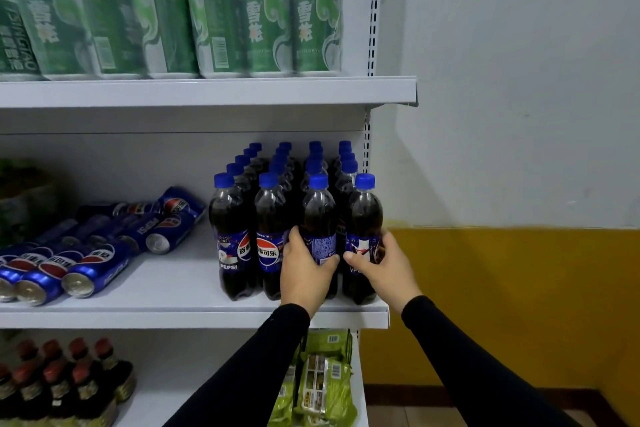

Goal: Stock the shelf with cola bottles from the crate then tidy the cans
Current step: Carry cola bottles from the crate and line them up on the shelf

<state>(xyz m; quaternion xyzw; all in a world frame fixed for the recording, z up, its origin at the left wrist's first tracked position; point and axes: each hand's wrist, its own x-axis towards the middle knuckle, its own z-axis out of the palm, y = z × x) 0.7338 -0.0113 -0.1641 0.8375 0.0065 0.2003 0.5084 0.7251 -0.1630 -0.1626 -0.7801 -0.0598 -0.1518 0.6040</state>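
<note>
Cola bottles with blue caps stand in rows on the right end of the middle shelf [180,308]. My left hand [306,270] grips the third front-row bottle [319,218] around its label. My right hand [381,263] grips the rightmost front-row bottle [364,215] near the shelf's right edge. Both bottles stand upright on the shelf. Two more front bottles [230,236] stand to the left. Blue cola cans [93,270] lie on their sides in a loose pile on the left of the same shelf. The crate is out of view.
Green cans [266,28] stand in a row on the top shelf. Dark red-capped bottles [62,381] and green packets [322,385] fill the bottom shelf. A white and yellow wall [519,149] is to the right of the shelving.
</note>
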